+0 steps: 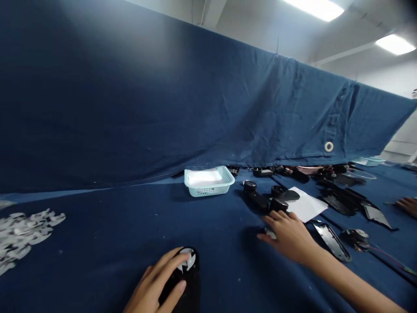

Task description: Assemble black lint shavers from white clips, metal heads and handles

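My left hand (153, 282) grips a black rounded housing (184, 280) at the bottom of the view, its fingers wrapped over the top. A white fan-like piece (186, 259) sits in the housing's round opening, partly covered by my fingertips. My right hand (288, 237) lies low over the blue cloth with its fingers spread, holding nothing I can see. A small pale part (270, 233) shows just under its fingertips. Close beyond that hand stand dark cylindrical parts (257, 195) and a sheet of white paper (306, 203).
A pale blue plastic basket (208, 181) stands ahead, and a heap of grey-white pieces (22, 237) lies at the left. Black casings (330, 241) and a wired motor (355, 239) lie to the right. Another person's hand (407, 206) enters at the right edge. A blue cloth (163, 108) hangs behind.
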A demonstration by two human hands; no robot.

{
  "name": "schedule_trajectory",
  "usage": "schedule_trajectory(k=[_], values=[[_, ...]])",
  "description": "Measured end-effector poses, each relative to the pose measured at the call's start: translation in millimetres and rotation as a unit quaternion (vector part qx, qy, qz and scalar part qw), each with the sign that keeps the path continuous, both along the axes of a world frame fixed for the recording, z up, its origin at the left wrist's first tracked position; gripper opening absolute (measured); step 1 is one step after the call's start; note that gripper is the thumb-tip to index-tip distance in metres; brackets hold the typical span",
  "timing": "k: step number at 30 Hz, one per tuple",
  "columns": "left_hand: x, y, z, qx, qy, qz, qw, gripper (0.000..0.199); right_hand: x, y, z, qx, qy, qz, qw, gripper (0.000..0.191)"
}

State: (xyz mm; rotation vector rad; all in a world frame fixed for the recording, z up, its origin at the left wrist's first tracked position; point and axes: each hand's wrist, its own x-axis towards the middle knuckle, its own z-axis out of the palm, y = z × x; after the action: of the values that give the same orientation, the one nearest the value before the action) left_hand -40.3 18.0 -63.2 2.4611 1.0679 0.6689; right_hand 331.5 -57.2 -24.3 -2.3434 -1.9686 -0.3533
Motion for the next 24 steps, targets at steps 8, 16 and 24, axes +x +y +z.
schedule_trajectory(k=[8,16,24], values=[[3,-7,-3.7,-0.077,-0.084,0.034,0.993,0.057,-6,-3,-15.0,-0.064,0.068,0.057,0.994,0.029],[4,-10,4.7,-0.133,-0.091,0.021,0.987,0.06,1,22,-26.6,-0.073,0.143,0.011,0.987,0.034],[7,-7,8.3,-0.196,-0.143,0.037,0.969,0.072,-118,60,63.9,-0.099,0.358,0.341,0.864,0.04]])
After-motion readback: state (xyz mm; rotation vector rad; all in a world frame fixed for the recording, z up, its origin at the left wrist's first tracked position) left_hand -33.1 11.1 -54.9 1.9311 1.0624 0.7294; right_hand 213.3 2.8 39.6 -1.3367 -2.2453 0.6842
